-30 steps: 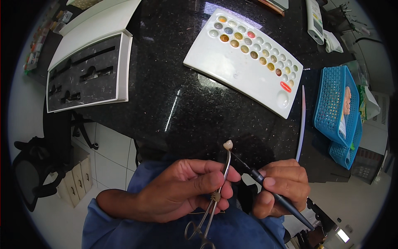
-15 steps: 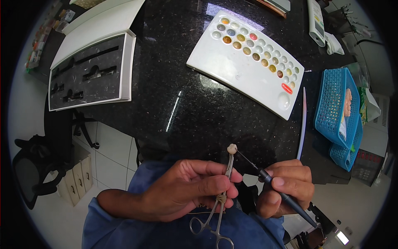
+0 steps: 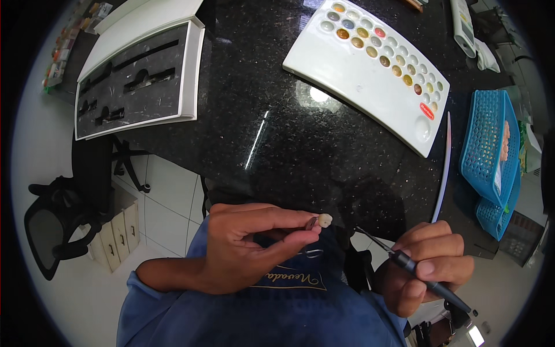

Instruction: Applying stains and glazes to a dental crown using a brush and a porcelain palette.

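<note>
My left hand (image 3: pixel 243 243) is closed in a pinch, its thumb and fingertips on a short metal piece, seemingly the jaws of the forceps (image 3: pixel 311 223). The forceps' handles are hidden behind the hand. At the jaws' end sits a small off-white dental crown (image 3: pixel 325 221), just past my fingertips. To the right, my right hand (image 3: pixel 428 266) grips a dark-handled dental instrument (image 3: pixel 404 261) like a pen. Its thin metal tip points up and left toward the crown, with a gap between them.
A white palette (image 3: pixel 358 87) with several coloured wells lies on the black speckled countertop (image 3: pixel 248 87). Right of it are a slim pale stick (image 3: pixel 444 168) and blue baskets (image 3: pixel 483 139). An open box with dark foam (image 3: pixel 139 52) stands at the left.
The forceps have turned, so their handles no longer show and the crown sits close to my fingers. My right hand has shifted right, drawing the instrument's tip away from the crown. The view has shifted slightly.
</note>
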Demonstrator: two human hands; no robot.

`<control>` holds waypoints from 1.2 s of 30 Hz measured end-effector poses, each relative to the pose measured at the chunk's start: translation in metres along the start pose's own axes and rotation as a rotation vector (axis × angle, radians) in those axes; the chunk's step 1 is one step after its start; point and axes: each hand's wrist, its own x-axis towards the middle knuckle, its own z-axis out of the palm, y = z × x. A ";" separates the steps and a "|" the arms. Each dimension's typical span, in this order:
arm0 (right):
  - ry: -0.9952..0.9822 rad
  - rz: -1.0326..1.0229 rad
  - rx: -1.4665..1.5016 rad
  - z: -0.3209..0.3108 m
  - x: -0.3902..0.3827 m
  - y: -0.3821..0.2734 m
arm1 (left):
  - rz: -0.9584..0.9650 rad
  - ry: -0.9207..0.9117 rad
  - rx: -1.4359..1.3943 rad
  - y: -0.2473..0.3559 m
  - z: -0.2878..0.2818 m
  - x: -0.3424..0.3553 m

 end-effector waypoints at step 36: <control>0.219 -0.088 -0.171 -0.024 0.022 -0.003 | 0.012 -0.002 -0.013 0.002 0.004 0.000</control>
